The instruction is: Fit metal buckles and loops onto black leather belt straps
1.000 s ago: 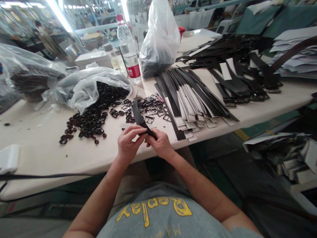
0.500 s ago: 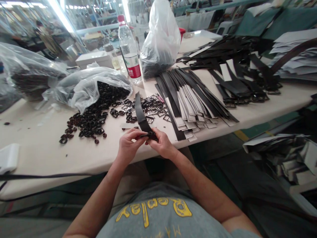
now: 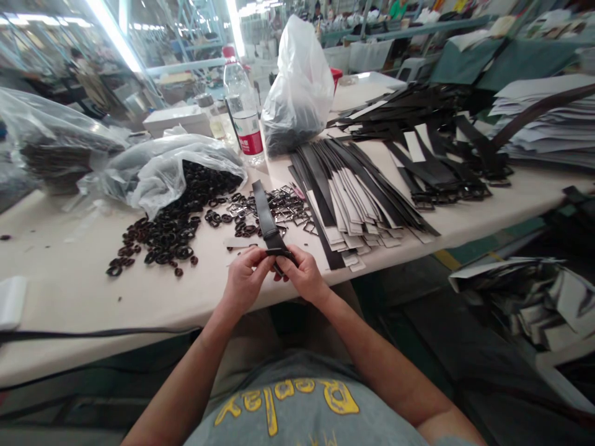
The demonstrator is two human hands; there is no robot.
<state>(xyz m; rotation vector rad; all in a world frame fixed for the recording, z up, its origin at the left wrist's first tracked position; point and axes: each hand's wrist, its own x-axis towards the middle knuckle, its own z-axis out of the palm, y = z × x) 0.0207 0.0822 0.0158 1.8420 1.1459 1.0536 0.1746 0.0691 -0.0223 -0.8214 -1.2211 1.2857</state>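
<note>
My left hand (image 3: 244,282) and my right hand (image 3: 304,275) meet at the table's near edge, both pinched on the near end of a black strap (image 3: 266,217). The strap runs away from me and lies over a scatter of metal buckles (image 3: 290,204). A small dark loop seems to sit on the strap end between my fingers. Left of the hands lies a heap of dark oval rings (image 3: 174,223) spilling from a clear plastic bag (image 3: 153,170). Right of them is a fanned row of black straps with white ends (image 3: 357,192).
A water bottle (image 3: 242,108) and a filled plastic bag (image 3: 300,87) stand at the back of the table (image 3: 69,291). More black straps with buckles (image 3: 441,167) lie at the right. A black cable (image 3: 93,332) runs along the near left edge. Stacked material sits on the floor at right.
The strap, which stood up curved a second ago, has come down flat over the buckles. Both hands stayed on its near end and shifted slightly.
</note>
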